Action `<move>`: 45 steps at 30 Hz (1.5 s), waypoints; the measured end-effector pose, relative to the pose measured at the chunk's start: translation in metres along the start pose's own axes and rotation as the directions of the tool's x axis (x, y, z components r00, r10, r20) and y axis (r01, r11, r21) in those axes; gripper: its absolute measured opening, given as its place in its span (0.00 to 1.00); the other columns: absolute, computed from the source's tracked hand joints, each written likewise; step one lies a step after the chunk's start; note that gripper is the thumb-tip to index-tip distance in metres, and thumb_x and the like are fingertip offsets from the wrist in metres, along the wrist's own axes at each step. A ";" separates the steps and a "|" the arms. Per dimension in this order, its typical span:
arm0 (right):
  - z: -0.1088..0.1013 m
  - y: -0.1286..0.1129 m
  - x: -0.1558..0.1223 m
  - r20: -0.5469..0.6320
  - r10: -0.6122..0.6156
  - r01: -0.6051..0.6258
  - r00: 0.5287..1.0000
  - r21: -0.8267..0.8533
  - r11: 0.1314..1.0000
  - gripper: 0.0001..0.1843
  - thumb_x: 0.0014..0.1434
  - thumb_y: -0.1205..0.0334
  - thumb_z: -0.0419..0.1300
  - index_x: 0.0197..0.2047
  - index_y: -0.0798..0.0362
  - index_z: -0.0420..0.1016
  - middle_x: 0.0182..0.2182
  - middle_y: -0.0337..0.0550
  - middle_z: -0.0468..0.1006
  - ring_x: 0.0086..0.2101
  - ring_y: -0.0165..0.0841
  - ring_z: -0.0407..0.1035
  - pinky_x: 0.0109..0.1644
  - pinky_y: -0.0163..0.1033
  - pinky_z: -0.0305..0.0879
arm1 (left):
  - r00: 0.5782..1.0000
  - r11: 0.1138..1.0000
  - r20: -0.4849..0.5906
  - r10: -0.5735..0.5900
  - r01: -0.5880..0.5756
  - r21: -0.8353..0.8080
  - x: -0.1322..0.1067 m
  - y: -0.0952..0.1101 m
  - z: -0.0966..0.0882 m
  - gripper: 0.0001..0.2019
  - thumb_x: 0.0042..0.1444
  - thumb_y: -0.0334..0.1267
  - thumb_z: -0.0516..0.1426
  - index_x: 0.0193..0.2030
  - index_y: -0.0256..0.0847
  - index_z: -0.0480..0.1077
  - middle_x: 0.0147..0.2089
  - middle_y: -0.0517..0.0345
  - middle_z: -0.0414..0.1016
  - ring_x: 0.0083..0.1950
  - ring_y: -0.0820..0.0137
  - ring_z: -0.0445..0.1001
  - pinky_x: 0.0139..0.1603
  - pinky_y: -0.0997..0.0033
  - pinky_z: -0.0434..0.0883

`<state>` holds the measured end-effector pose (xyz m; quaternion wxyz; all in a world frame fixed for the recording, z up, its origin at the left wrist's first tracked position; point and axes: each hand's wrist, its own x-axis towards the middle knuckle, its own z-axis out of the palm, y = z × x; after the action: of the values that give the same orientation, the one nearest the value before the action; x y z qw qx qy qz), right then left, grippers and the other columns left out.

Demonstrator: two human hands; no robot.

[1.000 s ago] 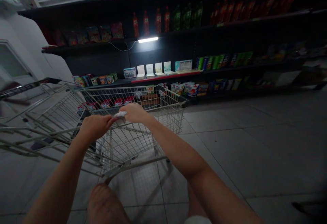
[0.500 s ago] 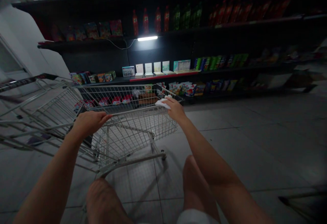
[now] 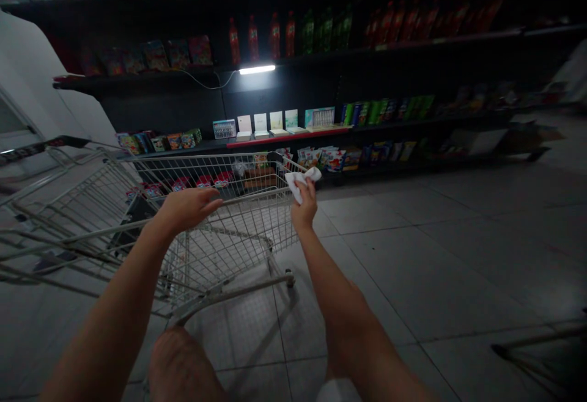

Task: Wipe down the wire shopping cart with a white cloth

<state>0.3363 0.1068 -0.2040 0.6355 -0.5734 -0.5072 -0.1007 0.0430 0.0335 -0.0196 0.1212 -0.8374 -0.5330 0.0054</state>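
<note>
A metal wire shopping cart stands side-on in front of me. My left hand is at its near top rail, fingers stretched out with a gap between them; whether it touches the rail I cannot tell. At the cart's right end, my right hand pinches a crumpled white cloth, which sticks up above the fingers. That hand is beside the rail's front corner, near a dark corner cap.
Behind the cart runs a dark shelf unit with bottles, cans, boxes and snack bags. A lit tube lamp hangs under its upper shelf. Grey floor tiles extend to the right. Thin dark legs of something stand at lower right.
My left hand has loosened from the rail and moved right along it. The right hand has turned upright with the cloth, which now stands higher. My view has shifted slightly right.
</note>
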 end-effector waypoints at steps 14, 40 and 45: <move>0.009 0.034 -0.108 0.307 0.034 -0.060 0.951 0.075 0.995 0.23 0.48 0.76 0.51 0.43 0.55 0.80 0.43 0.50 0.73 0.50 0.40 0.67 0.60 0.48 0.64 | 0.994 0.995 0.112 -0.009 -0.001 0.095 0.035 0.023 0.020 0.30 0.64 0.60 0.37 0.50 0.47 0.73 0.47 0.47 0.80 0.48 0.57 0.78 0.45 0.61 0.72; 0.042 0.035 -0.218 0.420 0.667 -0.771 0.615 0.140 0.622 0.26 0.43 0.81 0.53 0.46 0.55 0.72 0.47 0.46 0.73 0.52 0.36 0.65 0.59 0.42 0.64 | 0.991 0.996 0.124 -0.058 0.049 0.077 0.042 0.024 0.021 0.34 0.64 0.59 0.32 0.54 0.50 0.73 0.50 0.49 0.80 0.50 0.56 0.77 0.48 0.58 0.71; 0.055 0.014 -0.220 0.394 0.858 -0.944 0.330 0.128 0.305 0.12 0.64 0.65 0.55 0.50 0.57 0.69 0.41 0.43 0.74 0.39 0.32 0.71 0.43 0.41 0.73 | 0.992 0.996 0.110 -0.056 0.048 0.078 0.041 0.026 0.021 0.35 0.64 0.58 0.31 0.54 0.49 0.73 0.50 0.48 0.80 0.51 0.55 0.77 0.49 0.56 0.71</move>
<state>0.2152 0.0574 -0.3895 0.5969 -0.6486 -0.1784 0.4373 0.0808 0.0639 -0.0401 0.1225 -0.8164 -0.5601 0.0690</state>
